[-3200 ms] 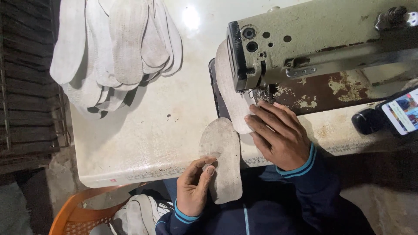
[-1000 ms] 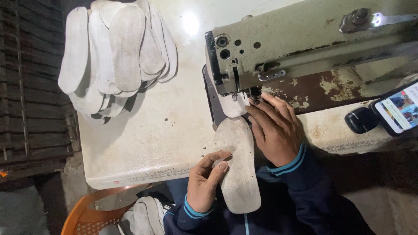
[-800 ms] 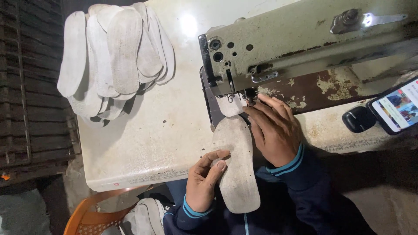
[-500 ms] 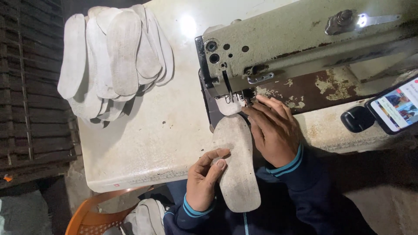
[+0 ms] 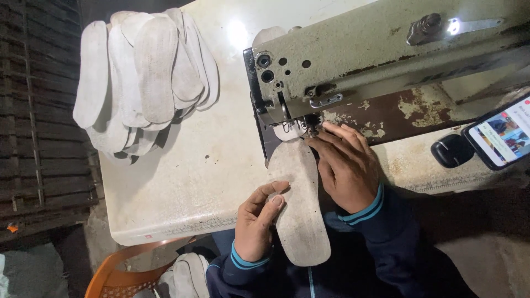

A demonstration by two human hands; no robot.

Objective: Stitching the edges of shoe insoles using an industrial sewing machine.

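A pale grey shoe insole (image 5: 298, 204) lies lengthwise from the needle of an old grey-green sewing machine (image 5: 375, 60) toward me, its near end overhanging the table edge. My left hand (image 5: 256, 223) rests on the insole's left edge, fingers pressing its surface. My right hand (image 5: 345, 168) lies flat on the insole's right side, fingertips close to the presser foot (image 5: 309, 126). Another insole tip (image 5: 287, 131) shows under the machine head.
A fanned pile of similar insoles (image 5: 143, 77) lies at the far left of the white worn table (image 5: 187, 171). A phone with a lit screen (image 5: 502, 138) leans at the right. An orange plastic basket (image 5: 127, 270) with more insoles sits below.
Between 3.2 s and 1.0 s ago the insole came out toward me from under the needle, more of it overhanging the table. Both hands stay on it. My view shifted slightly.
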